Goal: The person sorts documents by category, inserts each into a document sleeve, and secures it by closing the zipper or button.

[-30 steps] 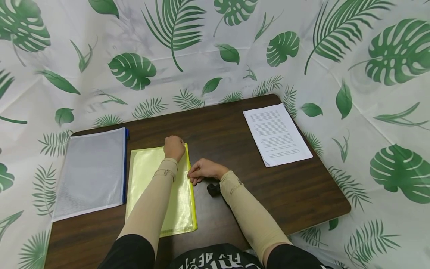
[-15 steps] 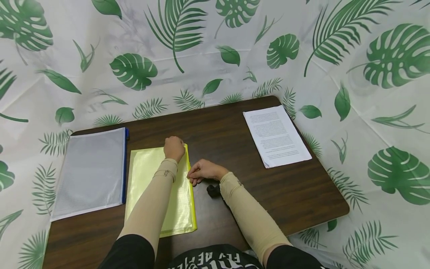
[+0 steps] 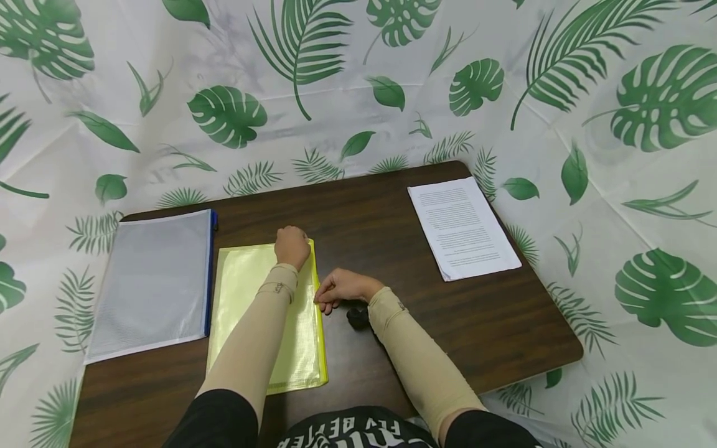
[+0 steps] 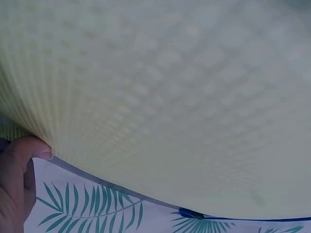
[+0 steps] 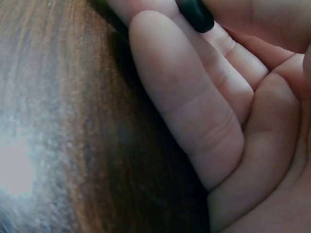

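A translucent yellow zipper pouch (image 3: 246,274) lies on the table in the head view, its zipper along the right edge. My left hand (image 3: 292,247) grips the pouch's top right corner. In the left wrist view, the left thumb (image 4: 36,147) presses at the edge of the mesh sheet, which fills most of the picture. Midway down the zipper side, my right hand (image 3: 347,287) pinches a small dark zipper pull (image 5: 197,14), seen between the fingers in the right wrist view. Its other fingers are curled beside the pouch, close to the table.
A clear pouch with a blue zipper (image 3: 157,280) lies at the left of the brown wooden table (image 3: 364,211). A stack of printed paper (image 3: 462,227) lies at the right. Under the right wrist is a black object (image 3: 357,317). A leaf-patterned sheet (image 3: 336,62) hangs behind.
My right fingertips have slid slightly toward my body along the yellow pouch's edge. The left hand stays at the corner. The head view has shifted a little.
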`<action>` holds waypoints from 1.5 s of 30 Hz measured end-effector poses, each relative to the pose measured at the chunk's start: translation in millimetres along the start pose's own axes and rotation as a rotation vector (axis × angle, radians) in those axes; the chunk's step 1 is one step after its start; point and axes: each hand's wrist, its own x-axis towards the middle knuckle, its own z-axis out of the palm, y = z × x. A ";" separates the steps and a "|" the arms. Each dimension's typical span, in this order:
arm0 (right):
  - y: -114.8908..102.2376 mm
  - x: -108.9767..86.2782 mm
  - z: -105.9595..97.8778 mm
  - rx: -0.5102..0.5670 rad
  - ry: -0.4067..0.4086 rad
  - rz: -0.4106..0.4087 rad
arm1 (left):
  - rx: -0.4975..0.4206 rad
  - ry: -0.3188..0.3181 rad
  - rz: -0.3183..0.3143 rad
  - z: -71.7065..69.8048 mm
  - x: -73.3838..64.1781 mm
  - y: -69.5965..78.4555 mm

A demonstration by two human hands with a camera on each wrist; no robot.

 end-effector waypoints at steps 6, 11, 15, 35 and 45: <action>-0.8 -0.9 -0.6 -0.003 0.007 -0.005 | -0.003 0.012 0.002 -0.9 1.0 0.7; -1.1 -2.7 1.7 0.013 0.021 0.003 | -0.001 0.004 -0.005 -1.6 -0.8 1.9; -0.7 -3.2 3.3 0.012 0.034 0.005 | -0.003 0.018 -0.002 -2.4 -2.5 2.2; 1.1 -7.1 7.8 0.000 -0.004 -0.005 | -0.006 0.029 0.002 -1.2 -3.8 0.7; 0.0 -11.5 11.3 -0.018 0.012 -0.021 | -0.008 0.043 0.009 -3.1 -7.6 3.0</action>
